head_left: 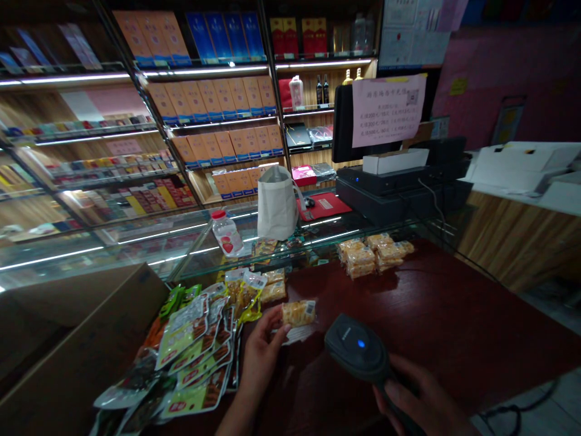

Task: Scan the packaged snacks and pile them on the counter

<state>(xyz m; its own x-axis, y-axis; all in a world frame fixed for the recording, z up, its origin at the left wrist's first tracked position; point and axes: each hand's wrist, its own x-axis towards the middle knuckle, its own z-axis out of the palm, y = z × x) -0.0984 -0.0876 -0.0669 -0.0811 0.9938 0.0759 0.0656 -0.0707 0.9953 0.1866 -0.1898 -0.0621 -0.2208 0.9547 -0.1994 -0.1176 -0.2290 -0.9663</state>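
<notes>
Between the thumb and fingers of my left hand (267, 340) is a small clear-wrapped snack pack (297, 313), golden inside, with a barcode label at its right end. My right hand (415, 396) grips the handle of a black barcode scanner (356, 348), whose blue light glows on top. The scanner's head points toward the snack pack, a short gap apart. Just behind my left hand lie more wrapped snack packs (273, 286). Left of it, green-and-white snack pouches (193, 351) overlap in a pile, beside yellow-edged clear packets (247, 293).
A cardboard box (82, 327) stands at the left. Stacked snack packs (370, 253) sit at the table's back, before a glass counter with a bottle (227, 233), a white bag (276, 206) and a monitor (342, 121). A cable (472, 260) runs along the right.
</notes>
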